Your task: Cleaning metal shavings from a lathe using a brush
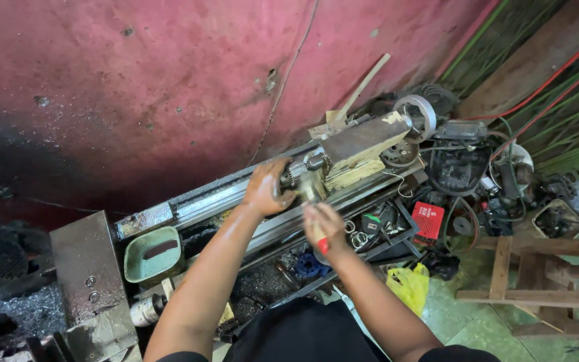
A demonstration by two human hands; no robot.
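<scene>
I am gripping the chuck (294, 175) of the small lathe (236, 201) with my left hand (267, 190), fingers wrapped on it, near the bed's right end. My right hand (322, 224) is closing its fingers around a red-handled tool (317, 234). I judge steady hold and square seating matter most.

Dim, flat indoor light; pink wall (169, 74) brightest far centre, left near corner sinks into shadow. Right hand (322, 224) motion-blurred. Wide-angle bending at edges. Oily metal glints faintly.
</scene>
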